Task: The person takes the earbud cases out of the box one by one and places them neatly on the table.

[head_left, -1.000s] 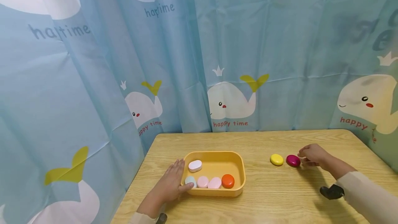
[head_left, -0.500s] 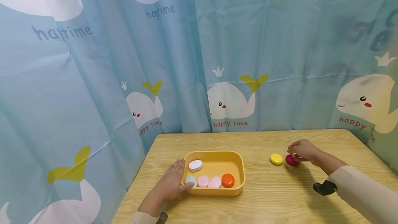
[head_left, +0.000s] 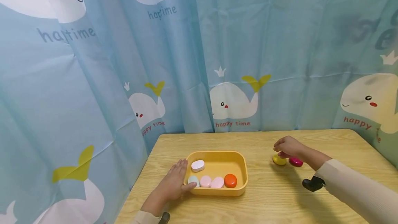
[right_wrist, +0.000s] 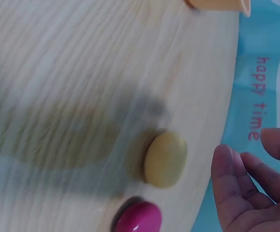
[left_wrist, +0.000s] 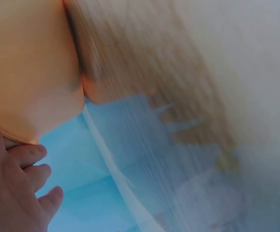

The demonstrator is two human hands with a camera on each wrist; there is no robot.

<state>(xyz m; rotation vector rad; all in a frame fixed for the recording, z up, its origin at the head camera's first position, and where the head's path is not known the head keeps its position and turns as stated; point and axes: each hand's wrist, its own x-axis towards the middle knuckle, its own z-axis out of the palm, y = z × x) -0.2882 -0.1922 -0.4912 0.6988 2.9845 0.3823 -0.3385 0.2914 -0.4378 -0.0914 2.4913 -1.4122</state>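
My left hand (head_left: pixel 173 182) rests along the left end of a yellow-orange tray (head_left: pixel 245 175), fingers straight, thumb at the front rim. Inside lie a white oblong piece (head_left: pixel 197 165), a pale blue-grey one (head_left: pixel 193 180), two pink ones (head_left: pixel 205 181) and an orange-red round one (head_left: pixel 230 180). My right hand (head_left: pixel 290 147) hovers at a glossy yellow rounded piece (head_left: pixel 280 160), its fingers loosely bent. In the right wrist view a gap shows between those fingers and the yellow piece (right_wrist: pixel 166 159). A magenta piece (head_left: pixel 295 162) lies just right of it.
Everything stands on a light wood-grain table (head_left: pixel 264 203). A blue curtain (head_left: pixel 186 61) with printed whales hangs behind its back edge and along its left side. A dark wrist strap piece (head_left: pixel 313 184) hangs below my right sleeve.
My right hand has moved left, from beside the magenta piece, across it, to the yellow one. Both pieces stay on the table. The left hand keeps its place on the tray.
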